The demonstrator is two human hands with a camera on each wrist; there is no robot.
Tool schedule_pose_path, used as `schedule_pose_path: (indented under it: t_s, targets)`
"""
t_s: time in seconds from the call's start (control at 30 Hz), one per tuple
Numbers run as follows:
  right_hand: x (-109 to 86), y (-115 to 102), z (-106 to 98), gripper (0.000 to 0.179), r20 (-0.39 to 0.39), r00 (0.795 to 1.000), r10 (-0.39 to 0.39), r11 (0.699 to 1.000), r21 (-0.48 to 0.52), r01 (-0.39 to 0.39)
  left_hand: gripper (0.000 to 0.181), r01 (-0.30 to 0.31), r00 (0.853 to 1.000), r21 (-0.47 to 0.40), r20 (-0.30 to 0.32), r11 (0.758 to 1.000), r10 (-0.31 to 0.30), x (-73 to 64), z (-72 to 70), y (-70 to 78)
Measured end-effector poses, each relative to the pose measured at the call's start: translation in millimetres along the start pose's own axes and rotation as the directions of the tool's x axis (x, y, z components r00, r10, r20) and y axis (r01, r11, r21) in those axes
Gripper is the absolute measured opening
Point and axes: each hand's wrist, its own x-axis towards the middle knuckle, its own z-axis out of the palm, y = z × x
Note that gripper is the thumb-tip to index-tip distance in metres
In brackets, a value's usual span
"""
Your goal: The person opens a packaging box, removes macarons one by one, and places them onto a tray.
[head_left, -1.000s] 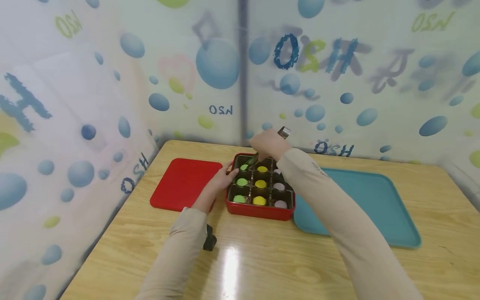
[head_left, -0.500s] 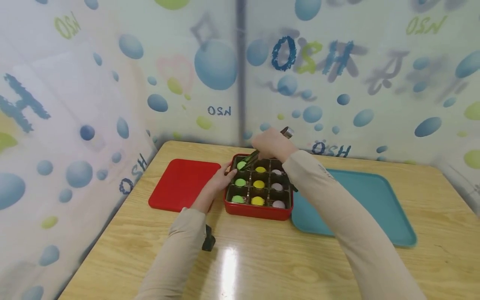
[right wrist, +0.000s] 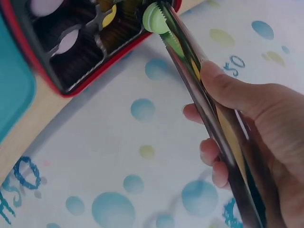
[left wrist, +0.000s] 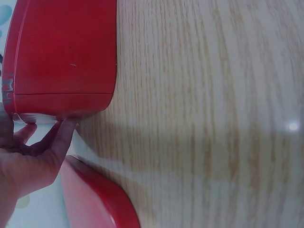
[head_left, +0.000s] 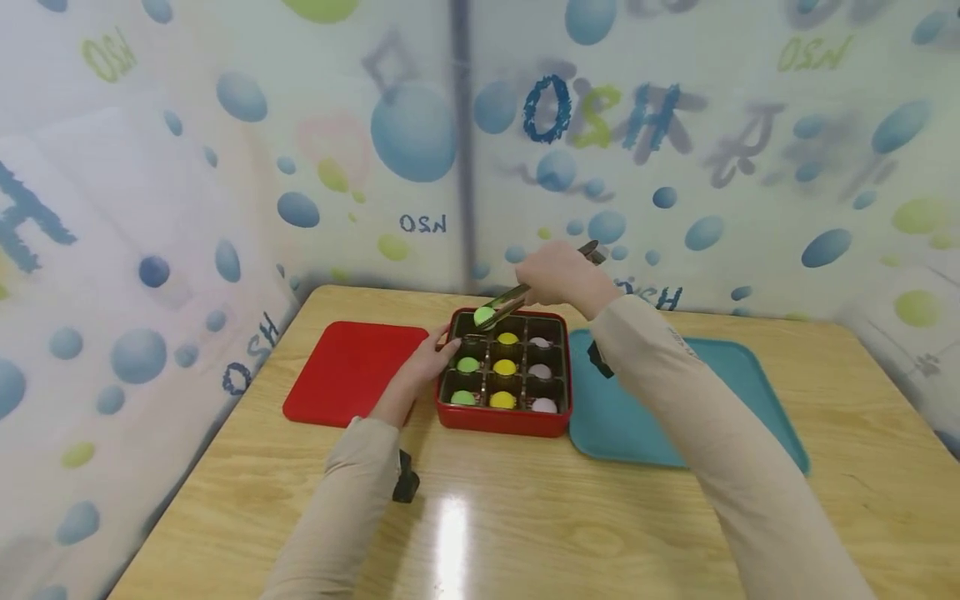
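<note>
A red box [head_left: 501, 422] with a dark compartment tray stands on the table, holding green, yellow [head_left: 504, 367] and lavender [head_left: 540, 372] macarons in columns. My left hand [head_left: 425, 363] holds its left side, thumb at the rim and fingers against the outer wall. In the left wrist view that hand [left wrist: 40, 159] touches the box wall [left wrist: 64, 57]. My right hand [head_left: 558, 273] grips metal tongs [head_left: 512, 302] above the box's back left. Between the tong tips is a green macaron [right wrist: 154, 19], raised over the back left compartment. The right wrist view shows thumb and fingers wrapped around the tongs.
A red lid [head_left: 351, 375] lies flat left of the box. To the right lies a blue-green tray [head_left: 637, 425], close beside the box and partly under my right forearm. A patterned wall [head_left: 360, 250] rises behind the table's back edge.
My right hand has moved up and slightly right with the tongs, lifting the green macaron out of the back left compartment. The left hand keeps its hold on the box.
</note>
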Motion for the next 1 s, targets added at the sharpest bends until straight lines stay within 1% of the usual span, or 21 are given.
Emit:
schedule_pose_path:
  t_s: [0.1, 0.2, 0.23, 0.27, 0.37, 0.4, 0.43, 0.5, 0.6, 0.63, 0.73, 0.87, 1.0]
  targets:
    - [-8.0, 6, 0, 0.016, -0.023, 1.0, 0.012, 1.0, 0.018, -0.011, 0.06, 0.006, 1.0, 0.018, 0.0, 1.0, -0.006, 0.5, -0.1, -1.9]
    - [-15.2, 12, 1, 0.015, -0.027, 0.999, 0.031, 0.999, 0.046, -0.03, 0.06, 0.026, 1.0, 0.01, -0.001, 1.0, -0.026, -1.0, -0.4, -1.2]
    - [-17.6, 14, 1, 0.014, -0.027, 0.999, 0.037, 0.998, 0.053, -0.035, 0.058, 0.044, 0.999, -0.006, 0.006, 0.999, -0.044, -2.2, -1.0, 0.3]
    - [-19.8, 16, 1, 0.014, -0.026, 0.999, 0.042, 0.997, 0.059, -0.04, 0.058, 0.048, 0.999, -0.011, 0.005, 0.999, -0.048, -2.4, -1.1, 0.8]
    - [-27.4, 24, 2, 0.014, -0.016, 0.998, 0.056, 0.996, 0.074, -0.055, 0.059, 0.041, 0.999, -0.002, 0.01, 0.999, -0.041, -2.3, -2.6, 0.9]
    - [-30.6, 27, 3, 0.015, -0.012, 0.998, 0.062, 0.995, 0.08, -0.061, 0.062, 0.02, 1.0, 0.013, 0.006, 1.0, -0.02, -1.1, -2.6, -0.5]
    - [-34.2, 30, 5, 0.016, -0.011, 0.998, 0.069, 0.994, 0.083, -0.068, 0.062, 0.014, 1.0, 0.022, 0.009, 1.0, -0.014, -0.7, -2.8, -0.7]
    - [-42.4, 36, 8, 0.016, -0.01, 0.997, 0.08, 0.994, 0.077, -0.079, 0.064, 0.006, 1.0, 0.033, 0.021, 0.999, -0.007, 0.2, -2.7, -0.4]
    - [-54.2, 45, 15, 0.016, -0.027, 0.996, 0.084, 0.995, 0.05, -0.082, 0.062, 0.007, 1.0, 0.017, 0.028, 1.0, -0.007, -1.8, -2.9, 0.5]
    - [-58.4, 48, 17, 0.016, -0.036, 0.996, 0.084, 0.996, 0.041, -0.082, 0.06, 0.025, 0.999, 0.003, 0.037, 1.0, -0.025, -3.5, -3.2, 2.5]
    - [-71.0, 57, 22, 0.015, -0.056, 0.995, 0.085, 0.996, 0.018, -0.084, 0.059, 0.031, 0.999, -0.01, 0.043, 0.999, -0.031, -6.2, -3.1, 5.5]
    - [-86.6, 68, 28, 0.014, -0.042, 0.993, 0.108, 0.993, 0.042, -0.106, 0.059, 0.03, 0.999, -0.001, 0.044, 1.0, -0.03, -7.4, -3.1, 7.8]
    - [-97.6, 74, 35, 0.012, -0.003, 0.99, 0.142, 0.986, 0.086, -0.141, 0.059, 0.035, 0.999, 0.0, 0.034, 0.999, -0.035, -7.6, -3.1, 8.0]
